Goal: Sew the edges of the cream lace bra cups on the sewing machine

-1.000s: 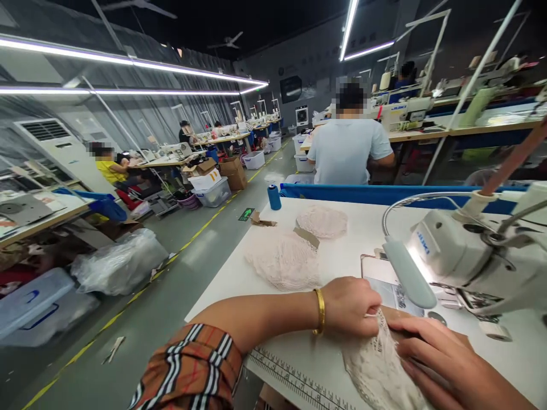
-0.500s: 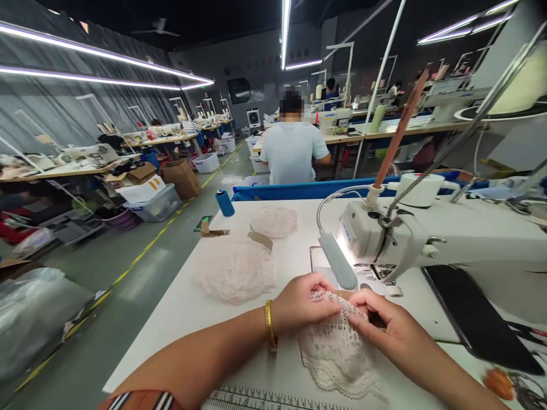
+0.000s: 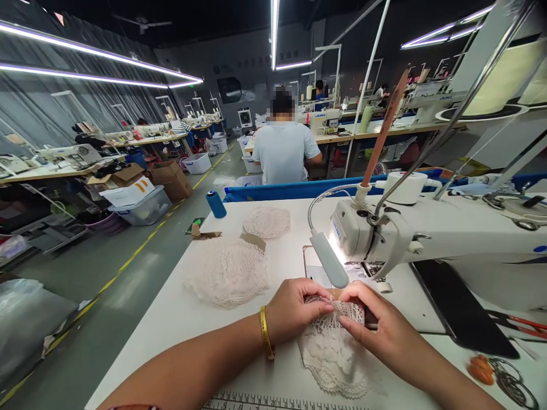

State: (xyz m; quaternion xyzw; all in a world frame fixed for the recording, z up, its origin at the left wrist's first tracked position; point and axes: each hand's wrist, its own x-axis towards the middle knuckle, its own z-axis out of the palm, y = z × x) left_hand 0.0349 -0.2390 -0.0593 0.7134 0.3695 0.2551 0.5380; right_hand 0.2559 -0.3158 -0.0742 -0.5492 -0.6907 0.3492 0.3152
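A cream piece of lace [image 3: 335, 353] hangs from my fingers over the near part of the white table, its scalloped edge toward me. My left hand [image 3: 299, 310], with a gold bangle at the wrist, pinches the upper edge of the lace. Close beside it, my right hand [image 3: 374, 319] grips the same edge between thumb and fingers. Just beyond both hands stands the white sewing machine [image 3: 384, 236], its grey lamp [image 3: 329, 259] lit over the needle area. To the left lie a larger heap of cream lace [image 3: 226, 270] and a smaller one [image 3: 267, 222].
A blue thread cone [image 3: 216, 205] stands at the table's far left corner. A black phone-like slab [image 3: 464, 313], keys with an orange charm [image 3: 481, 370] and red-handled scissors [image 3: 519, 324] lie to the right. A ruler [image 3: 273, 401] runs along the front. A person [image 3: 282, 151] sits ahead.
My view has turned slightly to the right. My hands have drawn closer together along the lace edge, and both still grip it.
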